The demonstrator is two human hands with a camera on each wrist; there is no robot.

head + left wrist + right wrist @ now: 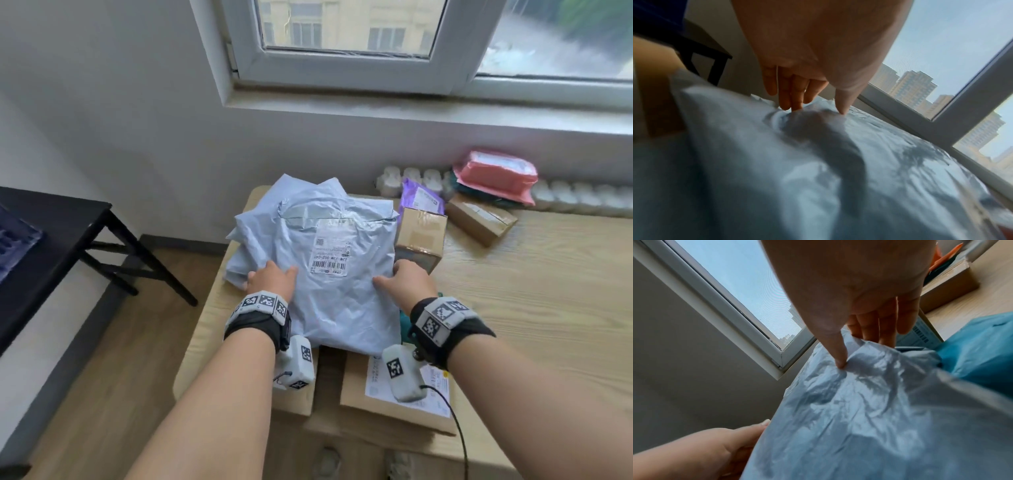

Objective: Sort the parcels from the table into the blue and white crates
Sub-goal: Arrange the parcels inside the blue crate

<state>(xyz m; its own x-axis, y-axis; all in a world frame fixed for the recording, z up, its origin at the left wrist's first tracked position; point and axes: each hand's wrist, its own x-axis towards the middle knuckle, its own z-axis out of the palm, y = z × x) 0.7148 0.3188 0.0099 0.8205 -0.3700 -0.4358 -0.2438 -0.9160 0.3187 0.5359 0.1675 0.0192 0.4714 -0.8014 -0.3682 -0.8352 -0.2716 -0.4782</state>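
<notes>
Left hand (272, 279) and right hand (406, 279): each clamped on an opposite side edge of the pale blue mailer (329, 274), thumbs on top. Mailer lies between them, topmost on near-left tabletop (548, 291) pile, long axis near-to-far.

Soft daylight from the window (346, 27); blurred, warped wrist views.

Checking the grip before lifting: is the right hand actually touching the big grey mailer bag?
Touching. The right wrist view shows the right hand with its thumb tip denting the crinkled grey mailer bag, fingers wrapped over its edge.
</notes>
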